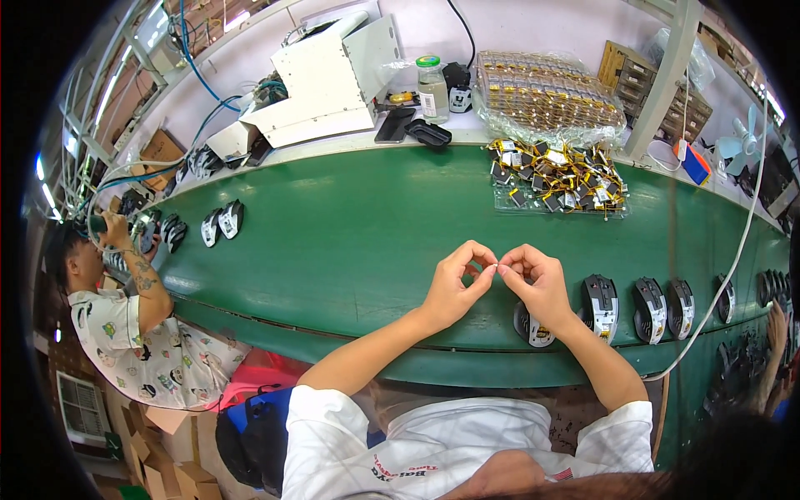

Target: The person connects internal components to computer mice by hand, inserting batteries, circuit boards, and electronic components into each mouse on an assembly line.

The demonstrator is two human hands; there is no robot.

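Both hands meet mid-frame over the green worktop (350, 233). Left hand (457, 279) and right hand (533, 279) each have thumb and forefinger pinched shut; a tiny part (497, 267) sits between the fingertips, too small to identify. Both grips closed on it. Mouse shell (532, 327) lies at 6 o'clock, just under the right wrist. Row of mouse shells (642, 307) runs off at 3 o'clock. Tray of small batteries (557, 177) at 1 o'clock. White machine (321, 83) at 11 o'clock. Another person (133, 333) works at 9 o'clock.
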